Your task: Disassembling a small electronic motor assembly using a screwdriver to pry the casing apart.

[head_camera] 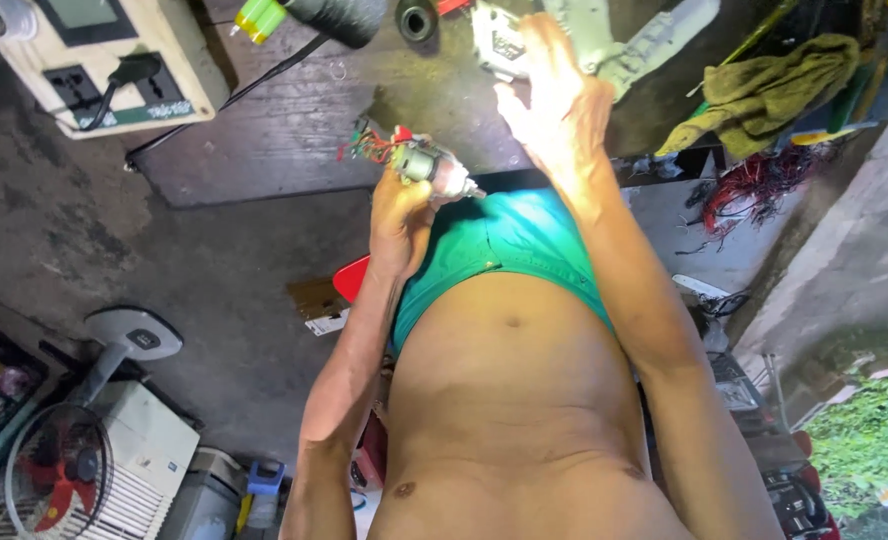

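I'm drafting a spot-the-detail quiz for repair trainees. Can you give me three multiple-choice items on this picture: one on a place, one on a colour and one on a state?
1. Where does the green rag lie?
A. on the floor by the fan
B. on the bench, right of the right hand
C. over the left arm

2. What colour are the fan's blades?
A. red
B. blue
C. white

3. What is the left hand doing?
A. lying flat and open
B. resting on the socket box
C. gripping a small motor

Answers:
1. B: the rag lies on the bench, right of the right hand.
2. A: the fan has red blades.
3. C: the left hand is closed around the small motor.
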